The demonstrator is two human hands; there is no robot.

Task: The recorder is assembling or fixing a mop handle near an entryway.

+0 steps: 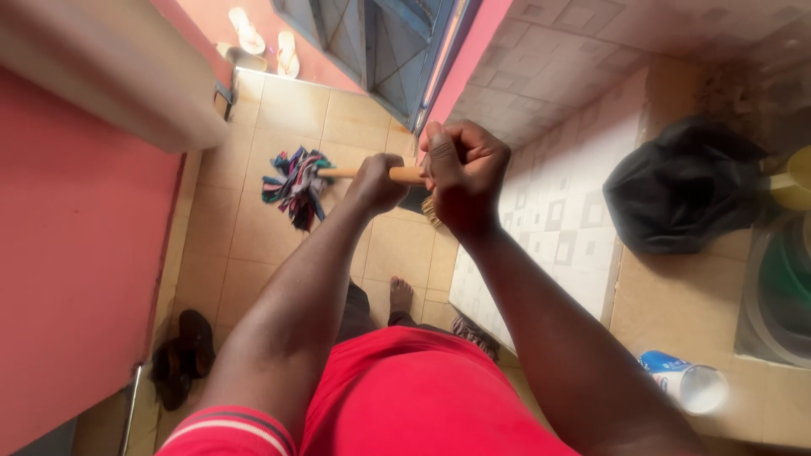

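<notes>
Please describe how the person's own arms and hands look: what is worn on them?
Both arms are bare from the short sleeves down. The left sleeve is red with white and dark stripes at its hem. The left hand and right hand wear no gloves; no watch or ring shows.

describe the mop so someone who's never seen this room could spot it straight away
Start at the tan tiled floor below the blue door. The mop rests there, its wooden handle running up into the left hand and right hand. Its head of multicoloured cloth strips is unlike anything nearby.

left hand (377, 181) fisted, arm extended | right hand (460, 173) fisted, nearer
</notes>
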